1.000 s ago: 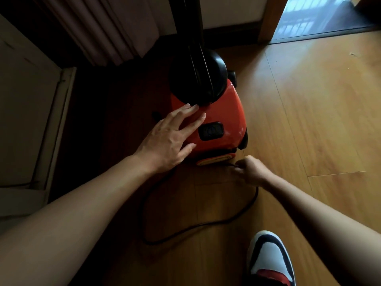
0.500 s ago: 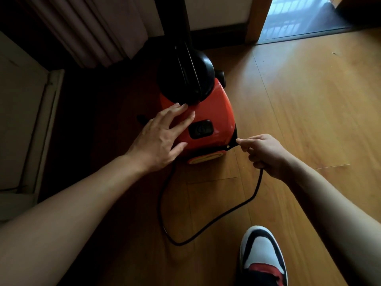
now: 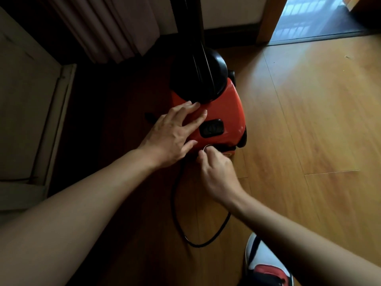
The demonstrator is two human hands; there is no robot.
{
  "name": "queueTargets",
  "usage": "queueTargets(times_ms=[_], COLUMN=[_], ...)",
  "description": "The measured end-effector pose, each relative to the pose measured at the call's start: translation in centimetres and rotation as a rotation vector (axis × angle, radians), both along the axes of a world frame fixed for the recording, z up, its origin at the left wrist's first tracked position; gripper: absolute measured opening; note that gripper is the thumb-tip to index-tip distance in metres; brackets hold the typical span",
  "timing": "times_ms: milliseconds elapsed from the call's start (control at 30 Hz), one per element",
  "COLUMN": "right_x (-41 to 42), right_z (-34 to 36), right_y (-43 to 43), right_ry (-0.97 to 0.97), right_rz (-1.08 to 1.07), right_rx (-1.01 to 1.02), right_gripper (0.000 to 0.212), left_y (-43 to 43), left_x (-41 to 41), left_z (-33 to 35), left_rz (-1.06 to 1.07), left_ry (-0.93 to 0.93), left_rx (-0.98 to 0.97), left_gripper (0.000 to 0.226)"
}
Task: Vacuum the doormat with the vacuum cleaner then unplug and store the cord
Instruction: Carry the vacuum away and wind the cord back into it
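**Here, two hands are working at the back of a red vacuum cleaner**

Looking down from head height, a red vacuum cleaner [image 3: 224,108] with a black domed top [image 3: 198,77] is standing on a wooden floor [image 3: 319,124], close to a dark curtain [image 3: 107,27] and a wall. A black pole is rising from the dome and leaving the top of the view.

The left hand [image 3: 172,137] is lying flat on the red casing, fingers straight and slightly spread, pressing down and gripping nothing. Its fingertips are reaching the base of the dome, and a black oval button [image 3: 211,128] is sitting just beside them.

The right hand [image 3: 216,172] is reaching in at the low rear edge of the vacuum, just below the left thumb. Its fingers are curled together and pinching the black cord [image 3: 175,203]; the knuckles are hiding most of the pinch.

The cord is trailing across the floor in one open loop, running from under the left hand, curving toward the viewer, then climbing back beneath the right wrist.

A white, black and red shoe [image 3: 266,265] is showing at the bottom edge, beside the right forearm. A bright doorway [image 3: 313,17] is opening at the upper right.
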State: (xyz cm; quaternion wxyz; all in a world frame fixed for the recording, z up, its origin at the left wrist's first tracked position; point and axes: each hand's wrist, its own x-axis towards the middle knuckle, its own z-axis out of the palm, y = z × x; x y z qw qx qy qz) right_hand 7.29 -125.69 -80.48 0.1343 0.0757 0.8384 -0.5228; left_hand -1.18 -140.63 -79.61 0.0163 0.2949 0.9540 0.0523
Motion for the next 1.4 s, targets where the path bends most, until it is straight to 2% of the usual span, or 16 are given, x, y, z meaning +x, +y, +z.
queueTargets(times_ms=[100, 200, 367, 500, 633, 767, 933, 1067, 1167, 1400], right_x=[2.0, 2.8, 0.9, -0.1, -0.5, -2.6, -4.3, -5.4, -6.0, -7.0], right_z=[-2.2, -4.4, -8.1, -10.1, -10.0, -9.5, -8.4, -7.8, -6.6, -2.5], right_y=[-2.3, -4.3, -5.0, -2.3, 2.1, 6.5, 10.3, 12.2, 13.1, 13.5], right_ry=[0.021, -0.038, -0.439, -0.538, -0.629, -0.589, -0.654, -0.580, -0.579, -0.634], right_rz=[-0.074, -0.095, -0.161, -0.142, -0.171, -0.070, 0.024, -0.011, -0.057, -0.133], right_rx=[-0.197, -0.282, -0.587, -0.543, -0.485, -0.262, -0.154, -0.028, -0.033, -0.211], right_gripper=[0.022, 0.028, 0.039, 0.042, 0.029, 0.029, 0.015, 0.023, 0.027, 0.023], left_y=[0.1, 0.2, 0.1, -0.3, -0.5, -0.7, -0.7, -0.7, -0.7, -0.6], left_x=[0.1, 0.3, 0.3, 0.1, 0.0, -0.2, -0.2, -0.3, -0.3, -0.2], left_z=[0.0, 0.0, 0.0, -0.1, -0.3, -0.3, -0.1, 0.0, -0.1, -0.1], left_rz=[0.000, 0.008, 0.006, -0.013, -0.032, -0.032, -0.035, -0.039, -0.036, -0.036], left_ry=[-0.005, -0.006, -0.012, 0.000, 0.008, -0.002, -0.018, -0.013, -0.013, 0.001], left_rx=[-0.007, -0.004, 0.003, 0.001, 0.005, 0.000, -0.009, -0.003, 0.001, -0.006], left_gripper=[0.076, 0.076, 0.076, 0.076, 0.076, 0.079, 0.082, 0.081, 0.081, 0.082])
